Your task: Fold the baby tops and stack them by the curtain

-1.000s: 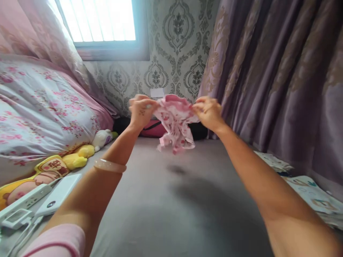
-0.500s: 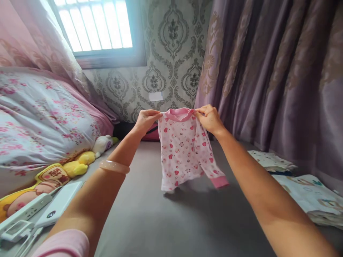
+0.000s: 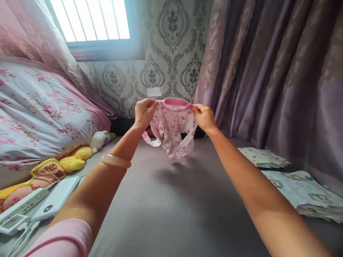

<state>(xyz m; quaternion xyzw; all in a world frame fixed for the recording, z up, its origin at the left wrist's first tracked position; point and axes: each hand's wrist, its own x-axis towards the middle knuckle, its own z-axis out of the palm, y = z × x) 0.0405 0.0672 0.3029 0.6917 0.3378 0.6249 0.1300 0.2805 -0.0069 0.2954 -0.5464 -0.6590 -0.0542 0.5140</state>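
Observation:
A small long-sleeved shirt (image 3: pixel 174 125), white with pink and red prints and a pink collar, hangs in the air over the grey bed sheet (image 3: pixel 150 207). My left hand (image 3: pixel 145 112) pinches its left shoulder beside the collar. At the opposite shoulder, my right hand (image 3: pixel 204 116) grips the cloth between thumb and fingers. The shirt's body is bunched and swung, with its lower end narrow and a sleeve trailing out on the left. Its shadow falls on the sheet below.
Folded clothes (image 3: pixel 302 189) lie in piles at the right by the purple curtain (image 3: pixel 257 78). On the left are a floral quilt (image 3: pixel 40 117), plush toys (image 3: pixel 72 160), a power strip (image 3: pixel 26 203) and a white power bank (image 3: pixel 56 200). A patterned wall (image 3: pixel 171 43) stands behind.
The shirt hung flat and spread before; now its body has swung and folded in, its lower end higher. Both hands still hold the shoulders. The camera view has tilted slightly down.

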